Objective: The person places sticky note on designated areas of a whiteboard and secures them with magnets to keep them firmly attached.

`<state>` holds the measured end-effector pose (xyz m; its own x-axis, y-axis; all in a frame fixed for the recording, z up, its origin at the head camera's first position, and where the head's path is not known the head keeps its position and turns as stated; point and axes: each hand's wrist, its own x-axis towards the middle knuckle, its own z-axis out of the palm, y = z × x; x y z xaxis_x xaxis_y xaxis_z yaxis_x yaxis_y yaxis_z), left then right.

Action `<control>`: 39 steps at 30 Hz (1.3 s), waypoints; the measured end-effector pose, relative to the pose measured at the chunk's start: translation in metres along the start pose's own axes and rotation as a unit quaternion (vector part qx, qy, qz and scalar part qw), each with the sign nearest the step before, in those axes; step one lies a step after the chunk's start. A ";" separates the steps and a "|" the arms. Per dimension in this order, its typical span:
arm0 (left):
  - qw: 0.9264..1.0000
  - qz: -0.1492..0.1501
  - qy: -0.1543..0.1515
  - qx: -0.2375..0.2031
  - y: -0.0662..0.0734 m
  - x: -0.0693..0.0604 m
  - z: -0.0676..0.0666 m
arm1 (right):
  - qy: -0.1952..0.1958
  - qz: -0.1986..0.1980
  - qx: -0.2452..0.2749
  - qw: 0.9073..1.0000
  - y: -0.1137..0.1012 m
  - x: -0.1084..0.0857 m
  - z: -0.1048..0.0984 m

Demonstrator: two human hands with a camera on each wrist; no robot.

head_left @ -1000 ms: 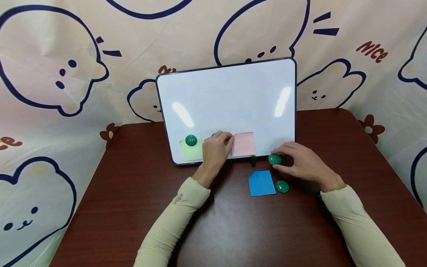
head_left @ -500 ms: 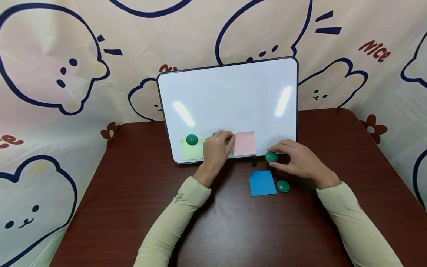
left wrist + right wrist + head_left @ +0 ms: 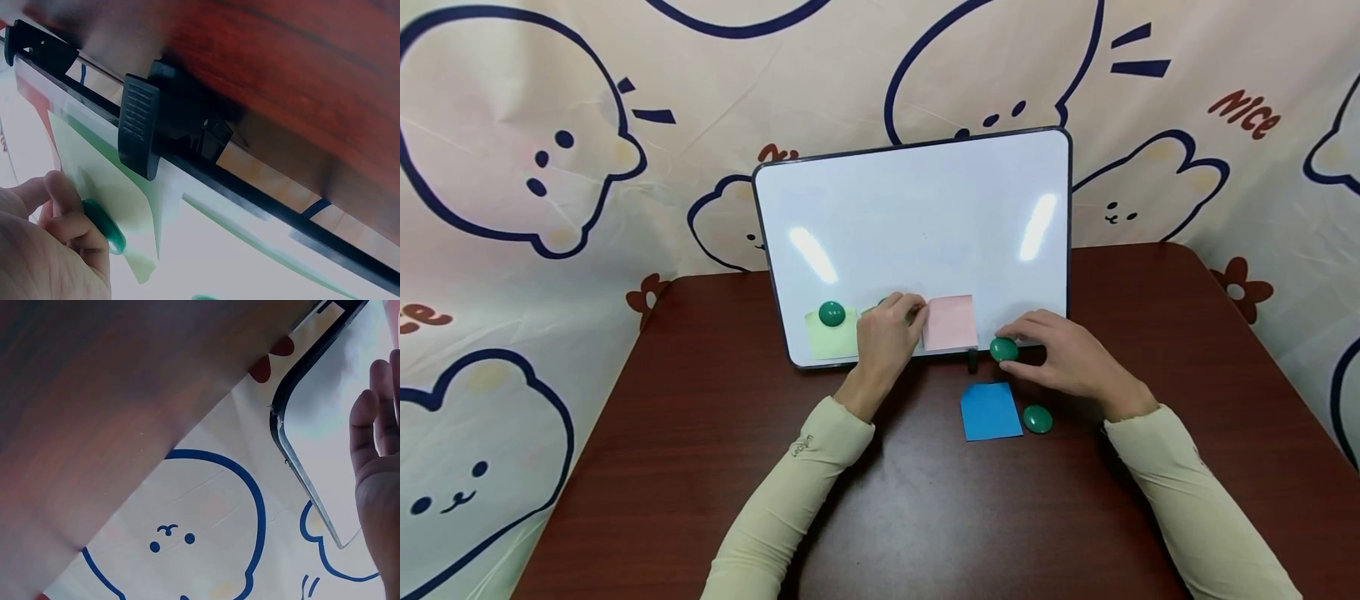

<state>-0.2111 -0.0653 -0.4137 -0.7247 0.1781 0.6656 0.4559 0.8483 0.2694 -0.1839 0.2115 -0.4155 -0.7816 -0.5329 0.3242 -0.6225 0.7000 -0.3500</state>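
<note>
In the head view my left hand [image 3: 889, 340] is at the lower middle of the whiteboard [image 3: 917, 217], pinching the left edge of a pink sticky note [image 3: 951, 323]. Behind that hand, the left wrist view shows a pale green sticky note [image 3: 106, 175] with a round green magnet [image 3: 105, 226] on it, beside my curled fingers. My right hand [image 3: 1078, 358] holds another round green magnet [image 3: 1003, 349] between thumb and fingers, near the board's bottom edge and right of the pink note. The right wrist view shows only part of this hand [image 3: 381, 456]; its magnet is out of sight.
A light green sticky note [image 3: 831, 340] sits at the board's lower left under a green magnet [image 3: 831, 314]. On the brown table [image 3: 910, 517] lie a blue sticky note [image 3: 992, 412] and a loose green magnet [image 3: 1037, 419]. Black clips [image 3: 169, 119] grip the board's bottom edge.
My right hand has moved a little left and up with its green magnet, closer to the pink sticky note. My left hand stays in place.
</note>
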 end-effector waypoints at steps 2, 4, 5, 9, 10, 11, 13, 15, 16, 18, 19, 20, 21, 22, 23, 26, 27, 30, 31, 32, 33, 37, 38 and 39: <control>1.000 0.000 0.002 0.001 0.000 0.000 0.000 | 0.003 -0.003 0.001 1.000 -0.001 0.001 0.000; 1.000 0.000 0.002 0.002 0.000 0.001 0.000 | 0.006 -0.006 0.002 1.000 -0.002 0.002 0.001; 1.000 0.000 0.003 0.002 0.000 0.000 -0.001 | 0.007 -0.008 0.003 1.000 -0.002 0.003 0.001; 1.000 0.001 0.003 0.002 0.001 0.000 0.000 | 0.014 -0.019 0.003 1.000 -0.002 0.004 0.003; 1.000 0.001 0.003 0.000 0.001 0.000 0.000 | 0.016 -0.021 0.004 1.000 -0.003 0.005 0.004; 1.000 0.001 0.004 0.000 0.000 0.000 0.000 | 0.019 -0.024 0.006 1.000 -0.003 0.006 0.004; 1.000 0.001 0.004 -0.002 0.000 -0.001 0.001 | 0.024 -0.027 0.009 0.999 -0.004 0.008 0.006; 1.000 0.001 0.005 -0.005 0.000 -0.001 0.001 | 0.027 -0.027 0.014 0.999 -0.005 0.010 0.007; 1.000 0.001 0.005 -0.005 0.000 -0.001 0.001 | 0.028 -0.027 0.016 0.999 -0.005 0.012 0.007; 1.000 0.001 0.006 -0.006 0.000 -0.002 0.001 | 0.030 -0.031 0.015 0.999 -0.006 0.014 0.008; 1.000 0.002 0.007 -0.006 -0.001 -0.002 0.001 | 0.033 -0.034 0.015 0.999 -0.007 0.016 0.009; 1.000 0.002 0.008 -0.007 -0.001 -0.001 0.001 | 0.036 -0.040 0.013 0.998 -0.007 0.017 0.009; 1.000 0.002 0.008 -0.007 -0.001 -0.001 0.001 | 0.040 -0.048 0.012 0.998 -0.008 0.019 0.010; 1.000 0.003 0.009 -0.006 -0.001 -0.001 0.001 | 0.044 -0.057 0.009 0.997 -0.008 0.020 0.010; 1.000 0.004 0.010 -0.006 -0.001 -0.001 0.001 | 0.048 -0.067 0.006 0.997 -0.009 0.021 0.011; 1.000 0.004 0.010 -0.005 -0.002 -0.001 0.001 | 0.060 -0.094 -0.002 0.994 -0.011 0.025 0.014; 1.000 0.003 0.009 -0.004 -0.002 -0.001 0.001 | 0.063 -0.100 -0.004 0.993 -0.011 0.026 0.015; 1.000 0.000 0.008 -0.004 -0.002 -0.001 0.001 | 0.069 -0.108 -0.008 0.992 -0.013 0.029 0.017; 1.000 -0.001 0.007 -0.004 -0.002 -0.001 0.000 | 0.070 -0.108 -0.008 0.992 -0.013 0.030 0.018; 1.000 -0.003 0.007 -0.004 -0.002 -0.001 0.000 | 0.071 -0.108 -0.010 0.992 -0.014 0.031 0.018; 1.000 -0.003 0.006 -0.004 -0.002 -0.001 0.000 | 0.071 -0.107 -0.009 0.992 -0.014 0.031 0.019; 1.000 0.000 0.006 -0.001 -0.001 -0.001 0.000 | 0.074 -0.107 -0.007 0.992 -0.015 0.033 0.019; 1.000 0.002 0.006 -0.001 -0.001 -0.001 0.000 | 0.075 -0.106 -0.006 0.991 -0.015 0.033 0.020; 1.000 0.004 0.007 0.000 -0.001 -0.001 0.000 | 0.077 -0.106 -0.006 0.991 -0.015 0.033 0.020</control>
<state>-0.2108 -0.0664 -0.4143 -0.7143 0.1780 0.6768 0.4613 0.8470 0.2641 -0.2012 0.1735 -0.4169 -0.6170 -0.5906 0.5202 -0.7710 0.5860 -0.2492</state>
